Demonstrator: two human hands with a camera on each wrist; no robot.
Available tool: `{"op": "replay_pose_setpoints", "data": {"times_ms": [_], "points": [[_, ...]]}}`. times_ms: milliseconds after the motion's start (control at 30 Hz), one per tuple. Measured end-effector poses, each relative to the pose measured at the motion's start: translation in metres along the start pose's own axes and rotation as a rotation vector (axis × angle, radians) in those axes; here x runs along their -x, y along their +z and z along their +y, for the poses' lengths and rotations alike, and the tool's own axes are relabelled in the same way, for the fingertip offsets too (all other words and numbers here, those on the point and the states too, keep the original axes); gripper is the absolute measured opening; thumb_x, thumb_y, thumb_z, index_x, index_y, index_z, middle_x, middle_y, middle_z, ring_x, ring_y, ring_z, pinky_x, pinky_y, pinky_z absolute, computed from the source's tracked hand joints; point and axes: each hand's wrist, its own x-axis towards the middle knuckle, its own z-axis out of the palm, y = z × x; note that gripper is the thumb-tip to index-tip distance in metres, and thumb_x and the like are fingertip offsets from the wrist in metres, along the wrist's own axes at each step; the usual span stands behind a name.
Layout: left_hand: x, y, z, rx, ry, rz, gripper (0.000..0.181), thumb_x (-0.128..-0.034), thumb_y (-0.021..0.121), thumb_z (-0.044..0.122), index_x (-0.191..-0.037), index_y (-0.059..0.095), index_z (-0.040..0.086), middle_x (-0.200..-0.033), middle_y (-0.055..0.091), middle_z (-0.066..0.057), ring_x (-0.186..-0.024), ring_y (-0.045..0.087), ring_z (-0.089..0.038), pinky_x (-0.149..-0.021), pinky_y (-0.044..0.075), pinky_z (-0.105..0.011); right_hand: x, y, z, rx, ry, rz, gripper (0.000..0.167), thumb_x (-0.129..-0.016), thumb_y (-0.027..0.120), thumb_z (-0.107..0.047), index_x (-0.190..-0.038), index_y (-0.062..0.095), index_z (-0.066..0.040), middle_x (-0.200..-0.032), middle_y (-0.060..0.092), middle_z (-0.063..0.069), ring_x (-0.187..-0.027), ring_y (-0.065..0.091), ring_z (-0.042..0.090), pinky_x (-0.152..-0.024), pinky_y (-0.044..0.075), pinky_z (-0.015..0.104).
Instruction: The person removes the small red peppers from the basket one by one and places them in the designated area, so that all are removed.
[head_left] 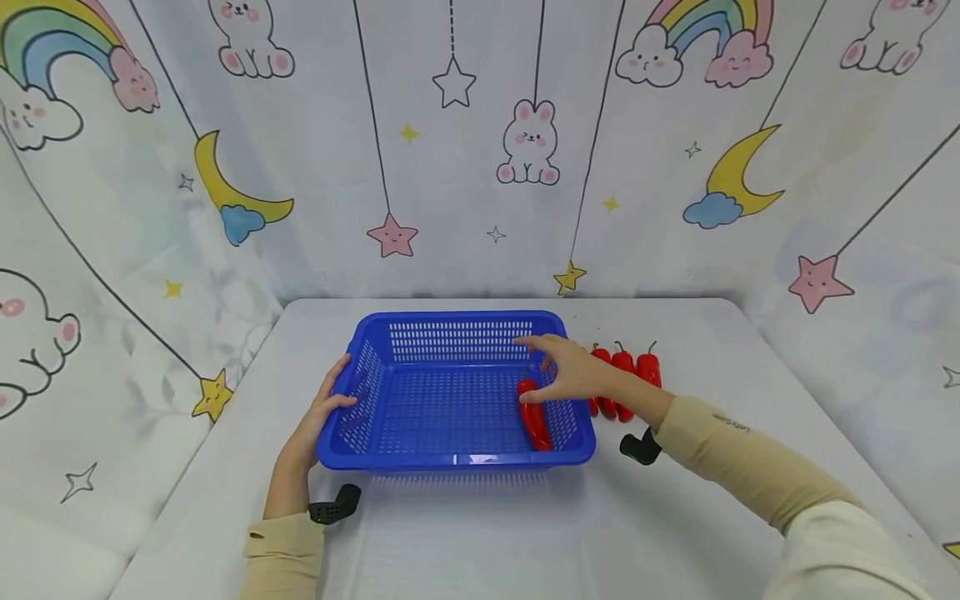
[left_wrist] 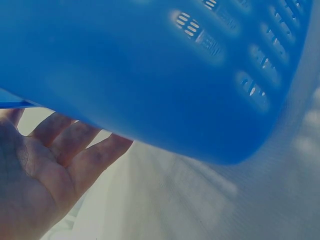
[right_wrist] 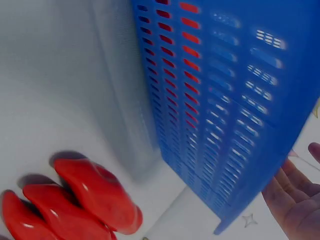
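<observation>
A blue plastic basket (head_left: 457, 460) with slotted walls sits on the table. Inside it, near the right end, lies one red chili pepper (head_left: 535, 425) with its stem toward the back. My left hand (head_left: 318, 421) rests its fingers and thumb on the basket's left rim; the left wrist view shows the palm apart from the wall. Over the right rim reaches my right hand (head_left: 570, 368), thumb and fingers spread above the pepper, holding nothing. The thumb overlaps the pepper in the head view; whether it touches, I cannot tell. Red shows through the basket slots in the right wrist view.
Several more red chili peppers (head_left: 624, 363) lie side by side on the white table (head_left: 697, 350), just right of the basket and partly behind my right forearm. A patterned cloth (head_left: 457, 183) hangs behind the table. Small black devices are worn on both wrists.
</observation>
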Motion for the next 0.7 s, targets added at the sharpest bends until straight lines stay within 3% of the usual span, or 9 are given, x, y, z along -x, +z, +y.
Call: {"op": "replay_pose_setpoints", "data": {"times_ms": [167, 400, 700], "points": [[0.000, 0.000, 0.000, 0.003, 0.003, -0.002, 0.069, -0.0871, 0.039, 0.019, -0.146, 0.007, 0.038, -0.152, -0.007, -0.006, -0.134, 0.008, -0.040, -0.098, 0.025, -0.059, -0.002, 0.009, 0.000, 0.037, 0.019, -0.068, 0.086, -0.068, 0.072, -0.047, -0.141, 0.036, -0.019, -0.134, 0.041, 0.017, -0.107, 0.052, 0.033, -0.073, 0.052, 0.043], [0.000, 0.000, 0.000, 0.009, -0.001, -0.004, 0.069, -0.0875, 0.038, 0.019, -0.145, 0.007, 0.039, -0.152, -0.007, -0.007, -0.133, 0.009, -0.040, -0.097, 0.026, -0.058, -0.005, 0.019, 0.000, 0.152, 0.049, -0.127, 0.090, -0.066, 0.073, -0.049, -0.141, 0.034, -0.018, -0.142, 0.032, 0.020, -0.128, 0.031, 0.041, -0.081, 0.043, 0.058], [0.000, 0.000, 0.000, 0.002, -0.001, -0.008, 0.068, -0.0885, 0.037, 0.019, -0.145, 0.006, 0.038, -0.152, -0.006, -0.008, -0.132, 0.012, -0.040, -0.094, 0.032, -0.051, -0.009, 0.032, -0.003, 0.384, 0.070, -0.169, 0.095, -0.062, 0.076, -0.049, -0.141, 0.036, -0.018, -0.128, 0.044, 0.019, -0.113, 0.049, 0.036, -0.078, 0.049, 0.049]]}}
